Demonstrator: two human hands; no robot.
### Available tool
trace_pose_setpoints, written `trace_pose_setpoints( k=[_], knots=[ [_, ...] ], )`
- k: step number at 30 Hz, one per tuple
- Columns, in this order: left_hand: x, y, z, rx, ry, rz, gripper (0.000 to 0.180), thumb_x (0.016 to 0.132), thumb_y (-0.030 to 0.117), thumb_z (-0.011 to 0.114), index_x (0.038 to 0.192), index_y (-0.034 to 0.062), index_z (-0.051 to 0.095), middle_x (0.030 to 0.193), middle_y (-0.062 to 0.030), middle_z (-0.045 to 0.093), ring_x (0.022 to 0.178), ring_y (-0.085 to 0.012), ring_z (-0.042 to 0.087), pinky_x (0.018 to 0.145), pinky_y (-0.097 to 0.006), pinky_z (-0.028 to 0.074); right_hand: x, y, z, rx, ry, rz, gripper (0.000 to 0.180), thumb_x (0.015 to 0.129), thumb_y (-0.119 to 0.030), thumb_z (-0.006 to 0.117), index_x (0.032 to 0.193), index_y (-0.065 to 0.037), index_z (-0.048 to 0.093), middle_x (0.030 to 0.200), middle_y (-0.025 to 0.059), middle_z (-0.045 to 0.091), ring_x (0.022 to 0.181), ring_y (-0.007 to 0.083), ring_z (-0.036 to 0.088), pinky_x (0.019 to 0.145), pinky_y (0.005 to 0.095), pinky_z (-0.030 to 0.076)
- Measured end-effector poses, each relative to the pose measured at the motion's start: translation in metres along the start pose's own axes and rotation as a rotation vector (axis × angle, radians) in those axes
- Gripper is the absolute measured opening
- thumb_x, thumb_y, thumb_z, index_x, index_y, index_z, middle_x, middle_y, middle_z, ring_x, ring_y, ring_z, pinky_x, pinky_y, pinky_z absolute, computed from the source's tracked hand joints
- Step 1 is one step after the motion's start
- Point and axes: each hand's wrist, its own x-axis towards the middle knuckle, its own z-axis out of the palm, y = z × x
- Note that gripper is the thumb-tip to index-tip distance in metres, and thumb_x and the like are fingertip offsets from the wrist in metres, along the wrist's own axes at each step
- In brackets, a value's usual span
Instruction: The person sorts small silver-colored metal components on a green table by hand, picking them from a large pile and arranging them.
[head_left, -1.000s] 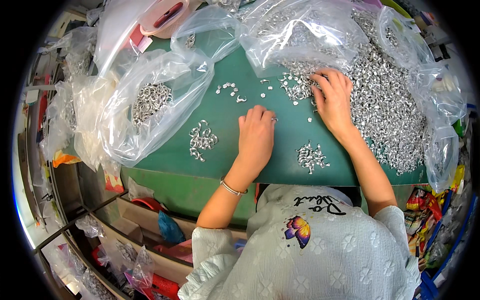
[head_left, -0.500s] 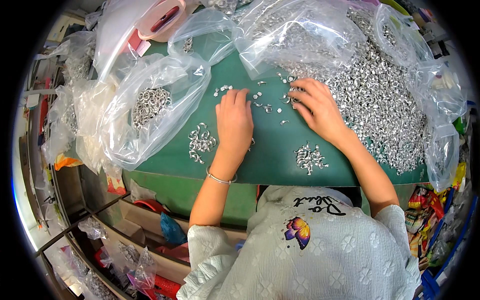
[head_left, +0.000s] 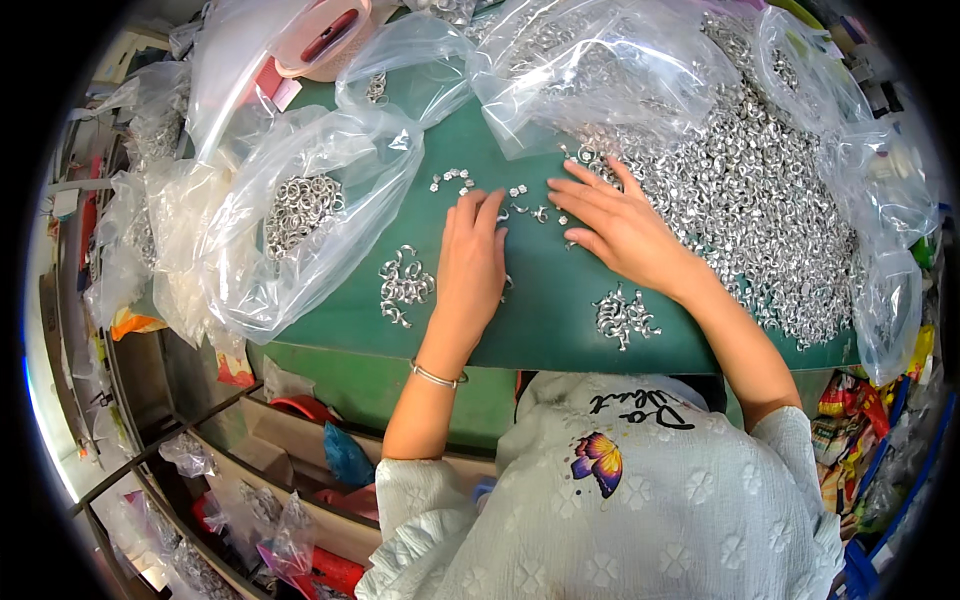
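Note:
My left hand [head_left: 474, 250] rests low over the green tabletop, its fingers stretched forward and a little bent. By its fingertips lies a loose cluster of small silver metal pieces [head_left: 452, 178]. My right hand [head_left: 625, 228] is spread palm down, with its fingertips beside a few scattered silver pieces [head_left: 540, 214] between the hands. Neither hand visibly holds anything, though the palms are hidden. A small pile of curved silver pieces [head_left: 406, 286] sits left of my left wrist. Another small pile [head_left: 624, 318] lies near the front edge, below my right hand.
A large heap of silver metal pieces [head_left: 770, 210] covers the right of the table [head_left: 540, 320], partly under a clear plastic bag [head_left: 600, 75]. At left, an open clear bag [head_left: 375, 190] holds silver rings [head_left: 302, 212]. A pink container [head_left: 325, 45] stands at the back left.
My right hand has shifted slightly toward the middle and spread its fingers. My left hand has drawn back a little toward me, and a few loose pieces near the right hand have moved.

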Motion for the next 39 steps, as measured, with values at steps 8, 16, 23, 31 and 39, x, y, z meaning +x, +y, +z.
trace_pose_setpoints(
  k=[8, 16, 23, 31, 39],
  knots=[
    [-0.006, -0.006, 0.001, -0.043, -0.156, 0.035, 0.036, 0.081, -0.004, 0.064, 0.116, -0.0006, 0.058, 0.111, -0.0152, 0.055, 0.101, -0.0330, 0.054, 0.089, -0.040, 0.045, -0.017, -0.014, 0.003, 0.031, 0.016, 0.052, 0.043, 0.089, -0.016, 0.062, 0.130, -0.004, 0.054, 0.141, 0.0089, 0.049, 0.138, 0.0268, 0.036, 0.115, 0.0556, 0.018],
    [-0.008, -0.010, 0.002, 0.021, -0.099, -0.022, 0.036, 0.082, 0.000, 0.065, 0.117, 0.0005, 0.058, 0.109, -0.0138, 0.055, 0.100, -0.0317, 0.054, 0.086, -0.040, 0.043, -0.016, -0.017, 0.011, -0.066, 0.007, 0.027, 0.048, 0.085, -0.016, 0.066, 0.130, -0.005, 0.053, 0.147, 0.0081, 0.042, 0.141, 0.0286, 0.031, 0.114, 0.0547, 0.019],
    [-0.006, 0.000, 0.005, 0.024, -0.093, 0.014, 0.032, 0.082, 0.002, 0.066, 0.113, 0.0033, 0.061, 0.108, -0.0107, 0.055, 0.100, -0.0297, 0.053, 0.085, -0.038, 0.041, -0.026, -0.017, 0.000, -0.096, 0.074, 0.011, 0.037, 0.083, -0.018, 0.069, 0.118, -0.012, 0.063, 0.137, 0.0094, 0.049, 0.136, 0.0314, 0.037, 0.112, 0.0553, 0.022],
    [-0.007, -0.001, 0.003, 0.007, -0.016, 0.016, 0.028, 0.082, 0.000, 0.065, 0.110, 0.0029, 0.062, 0.106, -0.0102, 0.056, 0.097, -0.0293, 0.054, 0.084, -0.039, 0.041, -0.029, -0.004, 0.002, 0.121, 0.377, 0.156, 0.013, 0.077, -0.012, 0.073, 0.088, -0.009, 0.067, 0.102, 0.0026, 0.059, 0.102, 0.0223, 0.053, 0.091, 0.0390, 0.035],
    [-0.012, -0.015, 0.001, 0.062, -0.024, -0.008, 0.024, 0.084, -0.002, 0.061, 0.108, 0.0022, 0.062, 0.104, -0.0108, 0.057, 0.096, -0.0288, 0.054, 0.083, -0.038, 0.041, -0.032, 0.003, 0.006, -0.041, 0.220, 0.016, 0.014, 0.077, -0.011, 0.071, 0.090, -0.008, 0.065, 0.101, 0.0039, 0.056, 0.102, 0.0234, 0.051, 0.092, 0.0424, 0.034]
  ],
)
